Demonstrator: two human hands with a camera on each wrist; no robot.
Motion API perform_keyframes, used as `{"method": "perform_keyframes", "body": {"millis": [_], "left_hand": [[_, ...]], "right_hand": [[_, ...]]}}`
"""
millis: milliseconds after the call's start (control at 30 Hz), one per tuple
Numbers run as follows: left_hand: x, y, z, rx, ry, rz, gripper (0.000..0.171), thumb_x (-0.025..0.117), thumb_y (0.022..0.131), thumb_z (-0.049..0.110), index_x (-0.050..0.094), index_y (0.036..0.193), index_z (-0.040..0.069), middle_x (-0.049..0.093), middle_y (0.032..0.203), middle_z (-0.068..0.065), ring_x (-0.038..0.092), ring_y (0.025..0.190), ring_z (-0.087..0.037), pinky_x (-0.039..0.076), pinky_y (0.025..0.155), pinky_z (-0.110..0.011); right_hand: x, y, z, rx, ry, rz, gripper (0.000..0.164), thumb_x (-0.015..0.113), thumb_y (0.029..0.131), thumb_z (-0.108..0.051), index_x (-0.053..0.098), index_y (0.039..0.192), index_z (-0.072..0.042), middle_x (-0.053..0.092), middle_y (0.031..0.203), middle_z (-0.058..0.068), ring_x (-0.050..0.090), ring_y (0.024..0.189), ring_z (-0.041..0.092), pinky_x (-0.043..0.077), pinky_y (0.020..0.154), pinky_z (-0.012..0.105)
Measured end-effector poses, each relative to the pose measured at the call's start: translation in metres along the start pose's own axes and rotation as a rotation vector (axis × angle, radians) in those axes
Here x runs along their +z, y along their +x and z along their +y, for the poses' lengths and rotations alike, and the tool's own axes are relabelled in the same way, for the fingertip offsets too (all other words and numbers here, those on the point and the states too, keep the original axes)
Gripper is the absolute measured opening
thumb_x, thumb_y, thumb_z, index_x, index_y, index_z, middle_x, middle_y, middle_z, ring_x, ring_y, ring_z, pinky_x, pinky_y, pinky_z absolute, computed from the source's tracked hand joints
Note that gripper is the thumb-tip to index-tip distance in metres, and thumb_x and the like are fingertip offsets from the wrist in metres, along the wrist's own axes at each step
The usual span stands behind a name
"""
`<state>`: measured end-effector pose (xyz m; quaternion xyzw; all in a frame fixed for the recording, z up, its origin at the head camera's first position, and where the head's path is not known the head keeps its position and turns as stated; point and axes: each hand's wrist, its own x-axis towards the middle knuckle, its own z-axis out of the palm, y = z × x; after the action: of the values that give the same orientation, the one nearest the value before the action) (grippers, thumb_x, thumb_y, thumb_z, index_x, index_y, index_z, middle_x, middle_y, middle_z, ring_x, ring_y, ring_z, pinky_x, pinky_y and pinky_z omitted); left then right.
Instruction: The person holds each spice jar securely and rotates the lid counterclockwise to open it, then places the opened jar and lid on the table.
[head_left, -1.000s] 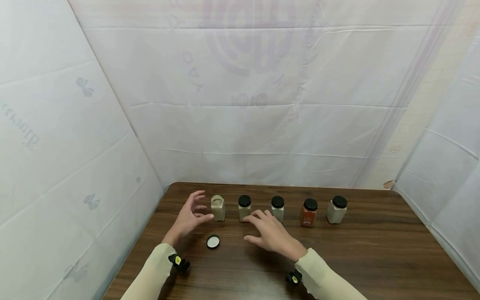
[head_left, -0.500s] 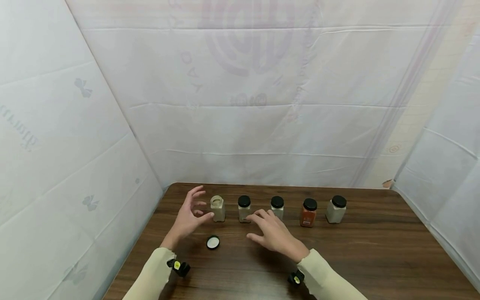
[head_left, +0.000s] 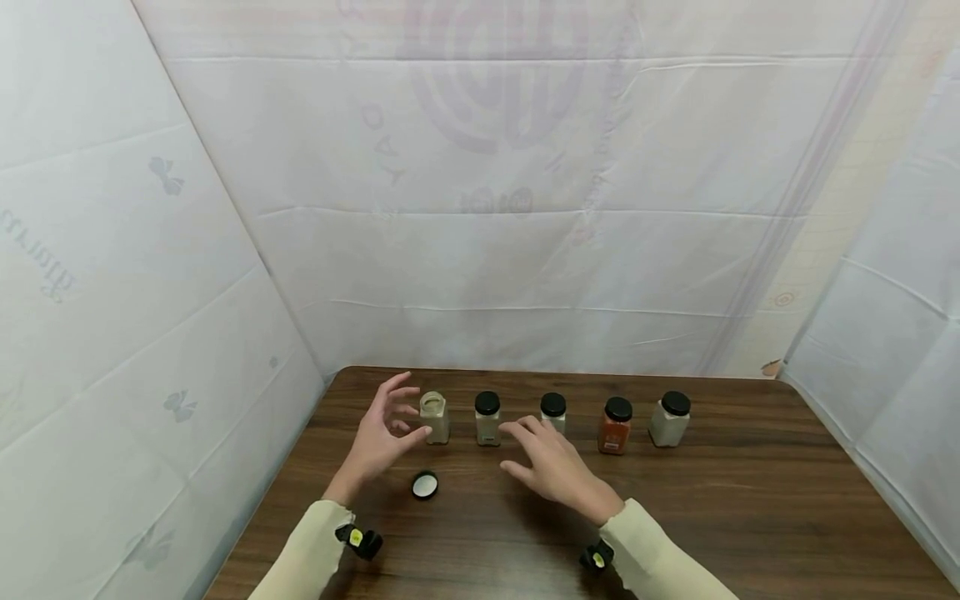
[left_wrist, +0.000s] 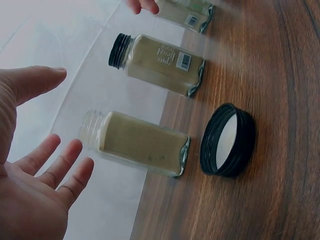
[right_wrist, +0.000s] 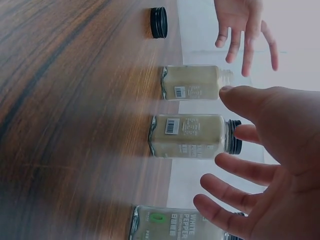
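My left hand [head_left: 381, 435] hovers just left of an uncapped glass spice jar [head_left: 437, 425] of beige powder, fingers spread and thumb by its side. That jar stands upright, and its bare threaded neck shows in the left wrist view. Its black screw lid [head_left: 424, 485] lies in front with the white inside up. My right hand [head_left: 558, 468], palm down with loose fingers, is held in front of a capped beige spice jar [head_left: 487, 427] and a white pepper jar [right_wrist: 175, 225], partly hiding the latter in the head view. Neither hand holds anything.
Farther right in the row stand a capped jar of orange-red spice [head_left: 615, 432] and a capped jar of pale contents [head_left: 670, 427]. All sit near the back of the brown wooden table [head_left: 750, 500]. White sheeting [head_left: 480, 267] hangs behind and at both sides.
My right hand has drifted slightly right, uncovering more of the capped beige jar. The left hand stays nearly in place beside the uncapped jar. Jars and lid have not moved.
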<state>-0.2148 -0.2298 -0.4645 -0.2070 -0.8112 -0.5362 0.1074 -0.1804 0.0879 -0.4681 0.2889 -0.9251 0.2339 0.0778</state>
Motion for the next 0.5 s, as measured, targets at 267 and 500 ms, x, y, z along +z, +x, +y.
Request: {"method": "perform_keyframes", "body": {"millis": [267, 500], "left_hand": [[0.01, 0.0, 0.004, 0.029, -0.074, -0.045, 0.083, 0.082, 0.088, 0.007, 0.038, 0.156, 0.024, 0.059, 0.138, -0.021, 0.065, 0.108, -0.04, 0.058, 0.082, -0.046], [0.023, 0.002, 0.006, 0.012, -0.099, -0.082, 0.075, 0.081, 0.089, 0.007, 0.044, 0.152, 0.025, 0.058, 0.139, -0.019, 0.064, 0.115, -0.042, 0.056, 0.091, -0.048]], "right_hand": [[-0.001, 0.001, 0.002, 0.02, -0.02, 0.126, 0.055, 0.076, 0.095, -0.031, 0.057, 0.144, -0.016, 0.062, 0.128, 0.006, 0.062, 0.114, 0.026, 0.058, 0.084, 0.046], [-0.003, 0.005, 0.003, 0.084, -0.002, 0.189, 0.054, 0.076, 0.096, -0.024, 0.059, 0.144, -0.008, 0.063, 0.13, 0.012, 0.064, 0.116, 0.03, 0.055, 0.092, 0.053]]}}
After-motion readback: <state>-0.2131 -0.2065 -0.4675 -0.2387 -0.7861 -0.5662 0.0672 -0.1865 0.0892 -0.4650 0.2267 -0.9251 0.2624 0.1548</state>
